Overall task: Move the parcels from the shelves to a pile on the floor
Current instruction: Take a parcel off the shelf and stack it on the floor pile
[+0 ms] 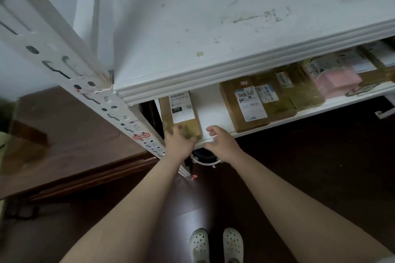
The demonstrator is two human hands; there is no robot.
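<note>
A brown cardboard parcel [180, 113] with a white label lies at the left end of the lower shelf [210, 111]. My left hand [178, 142] grips its near edge, thumb at the box's front corner. My right hand [220, 141] hovers just right of it above the shelf's front edge, fingers loosely curled, holding nothing. Further right on the same shelf sit a larger brown parcel [243, 104], more taped boxes [299, 87] and a pink packet [337, 79].
A bare white upper shelf [235, 28] juts out above the parcels. The white slotted upright post [70, 70] stands at left. A brown wooden table [64, 134] is at left, dark floor [310, 166] below. My feet in white shoes [215, 245] stand near the shelf.
</note>
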